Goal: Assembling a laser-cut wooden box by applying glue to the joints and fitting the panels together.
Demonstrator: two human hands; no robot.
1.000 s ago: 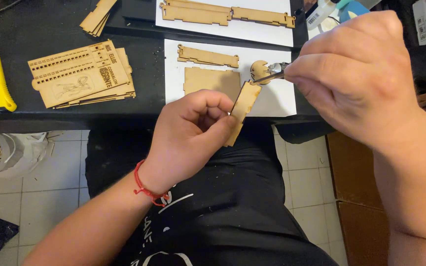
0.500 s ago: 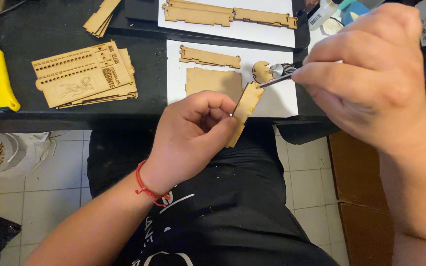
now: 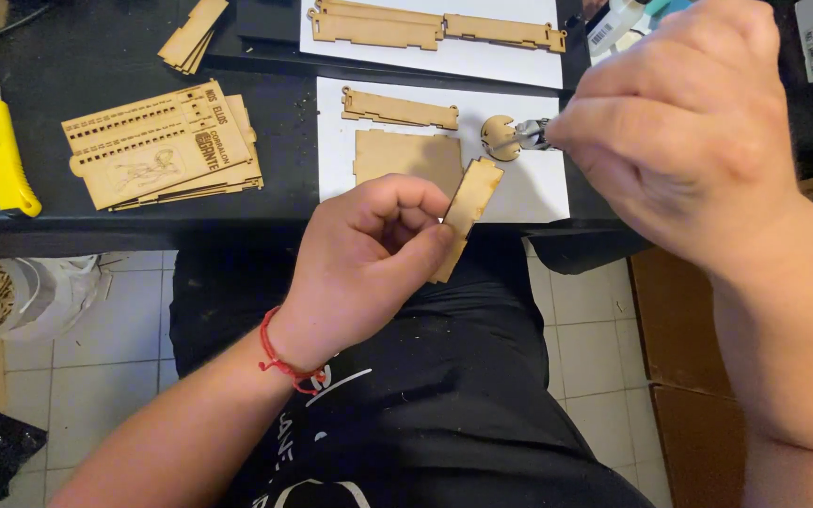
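My left hand [image 3: 369, 263], with a red cord on the wrist, pinches a narrow laser-cut wooden strip [image 3: 468, 212] held on edge over my lap at the table's front edge. My right hand [image 3: 679, 132] is raised at the right, its fingers closed around a small metal tool [image 3: 531, 132] whose tip touches a small round wooden piece [image 3: 498, 137]. That piece lies on a white sheet [image 3: 529, 188], along with a flat square wooden panel [image 3: 406, 158] and a long slotted strip [image 3: 399, 108].
A stack of cut wooden sheets [image 3: 157, 146] lies on the black table [image 3: 77, 221] at left, beside a yellow utility knife [image 3: 7, 155]. More long wooden strips [image 3: 435, 26] rest on a second white sheet at the back. A bag of scraps [image 3: 11, 296] sits on the tiled floor.
My right hand has shifted slightly up and right with the tool. The left hand and its strip have stayed almost still.
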